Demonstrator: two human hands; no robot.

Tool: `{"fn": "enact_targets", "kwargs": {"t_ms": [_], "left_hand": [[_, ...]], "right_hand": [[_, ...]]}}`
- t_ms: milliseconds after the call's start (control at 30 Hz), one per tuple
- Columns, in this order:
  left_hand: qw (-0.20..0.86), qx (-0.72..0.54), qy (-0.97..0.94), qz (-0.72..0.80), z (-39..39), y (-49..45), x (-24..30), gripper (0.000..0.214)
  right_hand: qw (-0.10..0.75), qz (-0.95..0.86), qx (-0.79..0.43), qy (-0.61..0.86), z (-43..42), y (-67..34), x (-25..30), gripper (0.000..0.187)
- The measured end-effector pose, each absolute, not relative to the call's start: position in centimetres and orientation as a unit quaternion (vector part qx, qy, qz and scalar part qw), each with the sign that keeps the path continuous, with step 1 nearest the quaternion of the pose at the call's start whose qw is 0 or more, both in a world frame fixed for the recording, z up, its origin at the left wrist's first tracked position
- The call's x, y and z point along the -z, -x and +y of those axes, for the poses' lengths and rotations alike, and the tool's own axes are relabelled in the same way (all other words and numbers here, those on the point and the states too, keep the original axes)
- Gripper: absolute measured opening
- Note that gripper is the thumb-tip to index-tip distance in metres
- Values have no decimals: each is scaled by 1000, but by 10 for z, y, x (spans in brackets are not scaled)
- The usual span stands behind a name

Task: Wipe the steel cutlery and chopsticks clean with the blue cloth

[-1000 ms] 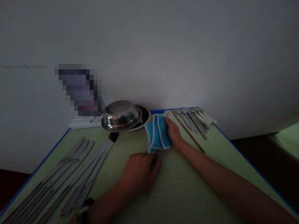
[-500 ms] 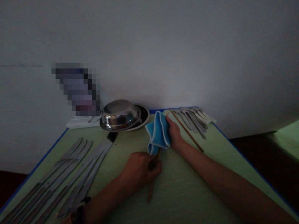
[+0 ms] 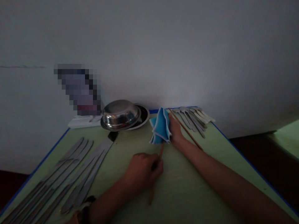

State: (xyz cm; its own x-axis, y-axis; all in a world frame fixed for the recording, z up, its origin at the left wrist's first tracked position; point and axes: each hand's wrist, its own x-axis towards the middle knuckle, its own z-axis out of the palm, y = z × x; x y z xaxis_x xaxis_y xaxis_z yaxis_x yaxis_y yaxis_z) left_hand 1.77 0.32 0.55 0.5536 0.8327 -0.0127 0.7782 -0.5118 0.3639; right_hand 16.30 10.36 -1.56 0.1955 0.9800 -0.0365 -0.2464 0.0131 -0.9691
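My left hand (image 3: 143, 171) is closed around a brown wooden chopstick (image 3: 155, 174) that lies on the green table. Its far end runs up into a folded blue cloth (image 3: 161, 127). My right hand (image 3: 176, 132) grips that cloth, which wraps the far part of the chopstick. A second chopstick (image 3: 185, 129) lies just right of my right hand.
Several metal knives (image 3: 70, 177) lie in a row at the left. An upturned steel bowl (image 3: 120, 114) rests on a dark plate by the wall. Several spoons (image 3: 193, 118) sit at the back right. The table's blue edge (image 3: 245, 163) runs along the right.
My right hand has slid the blue cloth away from me along the chopstick, baring more of the stick. My left hand has held its grip in place.
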Motion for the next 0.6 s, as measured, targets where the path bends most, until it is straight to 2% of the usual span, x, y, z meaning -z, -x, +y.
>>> {"fn": "enact_targets", "kwargs": {"t_ms": [167, 400, 600], "left_hand": [[134, -83, -848, 506, 11, -20, -4, 31], [159, -109, -882, 431, 0, -17, -4, 25], [264, -161, -838, 449, 6, -14, -5, 32]], "right_hand": [[568, -413, -538, 466, 86, -145, 16, 38], [608, -309, -566, 463, 93, -152, 11, 36], [601, -263, -599, 459, 98, -151, 12, 37]]}}
